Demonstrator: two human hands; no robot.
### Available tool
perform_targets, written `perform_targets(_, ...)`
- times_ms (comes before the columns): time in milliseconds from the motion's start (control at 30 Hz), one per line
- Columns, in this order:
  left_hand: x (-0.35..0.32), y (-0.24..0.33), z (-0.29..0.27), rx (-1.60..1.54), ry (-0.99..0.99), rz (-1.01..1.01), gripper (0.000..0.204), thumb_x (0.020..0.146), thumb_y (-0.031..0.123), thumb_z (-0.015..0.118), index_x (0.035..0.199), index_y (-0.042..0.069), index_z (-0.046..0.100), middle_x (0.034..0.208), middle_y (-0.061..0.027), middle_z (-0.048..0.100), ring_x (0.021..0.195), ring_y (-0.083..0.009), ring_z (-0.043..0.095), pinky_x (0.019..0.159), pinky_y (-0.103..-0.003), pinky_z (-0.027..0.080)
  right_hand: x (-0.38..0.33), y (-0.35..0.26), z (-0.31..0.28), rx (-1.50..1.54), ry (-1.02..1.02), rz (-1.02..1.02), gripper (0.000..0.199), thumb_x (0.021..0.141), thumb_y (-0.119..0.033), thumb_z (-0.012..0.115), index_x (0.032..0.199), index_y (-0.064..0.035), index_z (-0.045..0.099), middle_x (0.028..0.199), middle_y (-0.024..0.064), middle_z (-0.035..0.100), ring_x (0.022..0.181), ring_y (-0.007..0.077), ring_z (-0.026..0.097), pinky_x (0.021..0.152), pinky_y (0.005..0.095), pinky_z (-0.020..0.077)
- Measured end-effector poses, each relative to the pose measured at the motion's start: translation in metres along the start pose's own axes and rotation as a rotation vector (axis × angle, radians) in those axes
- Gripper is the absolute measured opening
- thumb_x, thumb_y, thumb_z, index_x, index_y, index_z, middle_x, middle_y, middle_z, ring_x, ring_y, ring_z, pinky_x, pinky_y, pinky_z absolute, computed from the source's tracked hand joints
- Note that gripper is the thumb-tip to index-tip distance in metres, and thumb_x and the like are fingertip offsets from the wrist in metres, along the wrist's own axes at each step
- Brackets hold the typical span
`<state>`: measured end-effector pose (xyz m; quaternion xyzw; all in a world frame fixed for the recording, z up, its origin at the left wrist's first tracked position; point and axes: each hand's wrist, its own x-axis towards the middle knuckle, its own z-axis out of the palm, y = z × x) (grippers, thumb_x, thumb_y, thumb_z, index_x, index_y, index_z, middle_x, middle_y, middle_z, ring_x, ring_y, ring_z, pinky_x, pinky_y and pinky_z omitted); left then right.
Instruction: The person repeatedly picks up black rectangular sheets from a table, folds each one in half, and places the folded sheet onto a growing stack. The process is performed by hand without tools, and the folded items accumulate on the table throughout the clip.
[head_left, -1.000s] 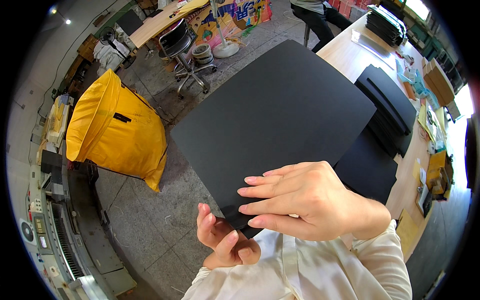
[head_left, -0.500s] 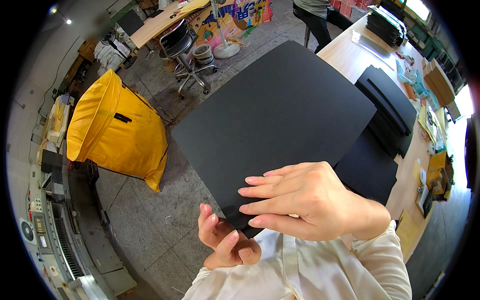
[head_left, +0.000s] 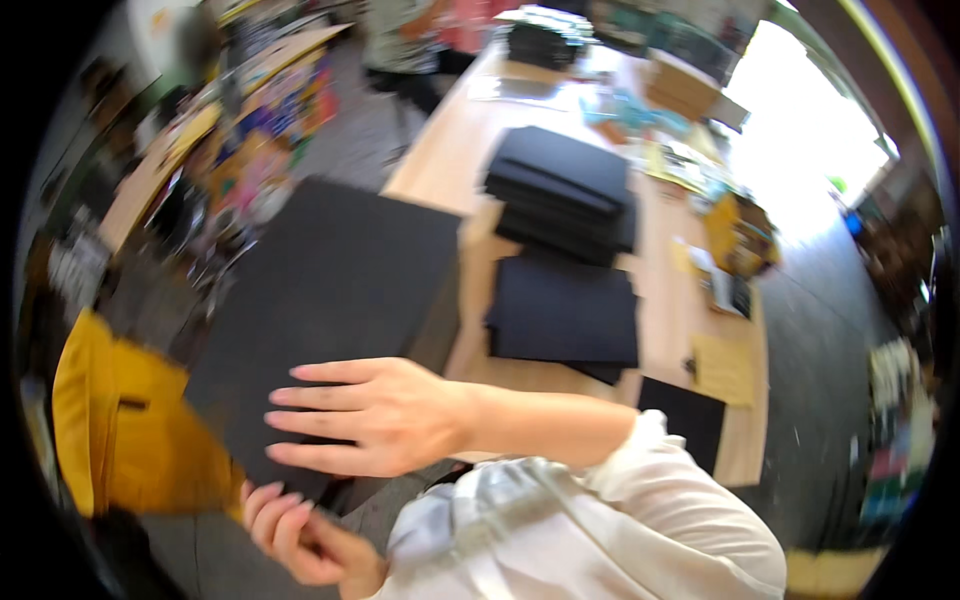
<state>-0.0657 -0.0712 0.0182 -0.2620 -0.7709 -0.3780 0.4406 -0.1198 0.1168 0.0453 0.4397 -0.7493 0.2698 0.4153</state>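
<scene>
A large black card sheet [head_left: 335, 280] slants up in front of me, left of the table. My right hand [head_left: 385, 420] lies flat on its face near the lower end, fingers stretched out and slightly apart. At the sheet's bottom corner my left hand [head_left: 305, 540] grips the edge with curled fingers; its thumb is partly hidden. To the right on the table are a stack of black card pieces [head_left: 560, 185], a lower pile of black sheets [head_left: 565, 310] and a smaller black sheet [head_left: 685, 420].
The pale wooden table [head_left: 455, 150] runs away from me on the right. A yellow bag [head_left: 150, 420] stands at the lower left. Toward the back are a cardboard box [head_left: 680, 85] and a seated person [head_left: 405, 45]. A yellow holder [head_left: 738, 235] sits by the table's right edge.
The view has swung right, so the table and its stacks now sit nearer the middle. The sheet has stayed with my hands; my right hand's fingers are spread wider on it.
</scene>
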Motion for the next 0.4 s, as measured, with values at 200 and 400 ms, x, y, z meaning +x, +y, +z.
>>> perform_targets(200, 0.004, 0.034, 0.022, -0.071, 0.123, 0.356, 0.013, 0.091, 0.019, 0.060, 0.099, 0.008, 0.057, 0.100, -0.0122, 0.055, 0.098, -0.0295, 0.055, 0.097, -0.051, 0.042, -0.040, -0.010, -0.056, -0.254, 0.126, 0.071, 0.028, 0.087, -0.009, 0.059, 0.113, -0.0072, 0.067, 0.111, 0.0171, 0.067, 0.103, 0.0297, 0.067, 0.092, 0.0393, 0.0548)
perform_targets(400, -0.013, 0.050, 0.072, -0.517, 0.521, 0.595, 0.019, 0.084, 0.026, 0.064, 0.100, 0.017, 0.062, 0.106, -0.0067, 0.053, 0.106, -0.0258, 0.052, 0.109, -0.050, 0.036, -0.117, -0.096, -0.166, -0.742, 0.134, 0.314, 0.023, 0.085, -0.009, 0.061, 0.105, -0.0070, 0.072, 0.113, 0.0178, 0.069, 0.106, 0.0295, 0.067, 0.096, 0.0412, 0.0533)
